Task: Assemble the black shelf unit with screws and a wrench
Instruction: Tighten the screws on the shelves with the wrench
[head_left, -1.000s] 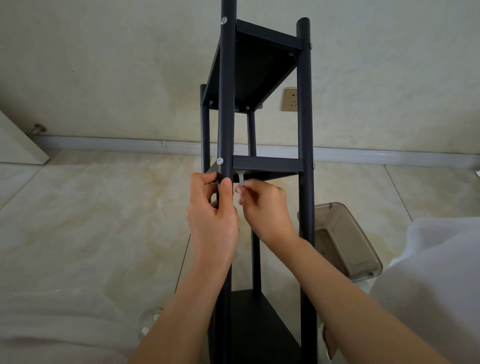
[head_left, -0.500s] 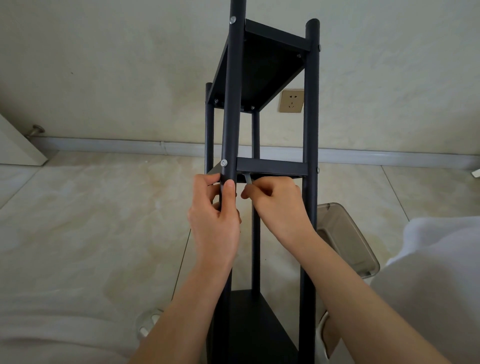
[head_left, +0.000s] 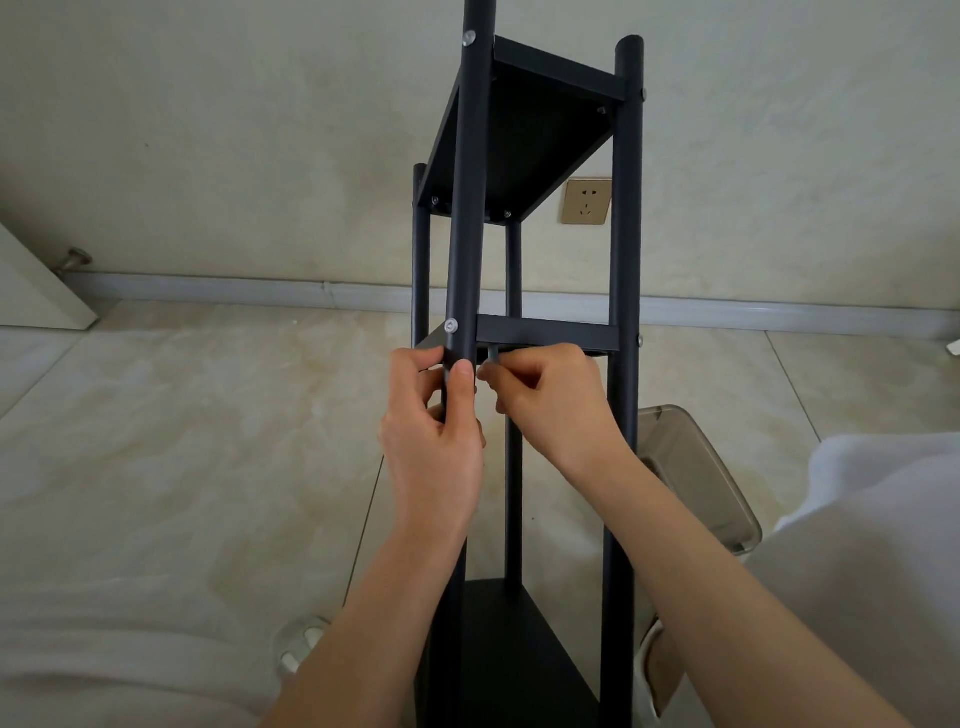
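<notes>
The black shelf unit (head_left: 623, 218) stands upright in front of me on the tiled floor, with round posts and three shelf boards. My left hand (head_left: 434, 441) grips the near left post just below the middle shelf (head_left: 545, 335). A silver screw head (head_left: 451, 326) shows in that post at shelf height. My right hand (head_left: 550, 405) pinches a small grey wrench (head_left: 492, 354) whose tip points up under the middle shelf's front rail, close to the post. Most of the wrench is hidden in my fingers.
A translucent grey plastic bin (head_left: 696, 478) sits on the floor right of the shelf. A wall socket (head_left: 586, 201) and a baseboard lie behind. A white door edge (head_left: 36, 291) stands far left. My light-clothed legs flank the shelf's base.
My right hand has turned the wrench under the middle shelf, and its fingers have shifted closer to the post. My view has drifted slightly; the left hand keeps its grip.
</notes>
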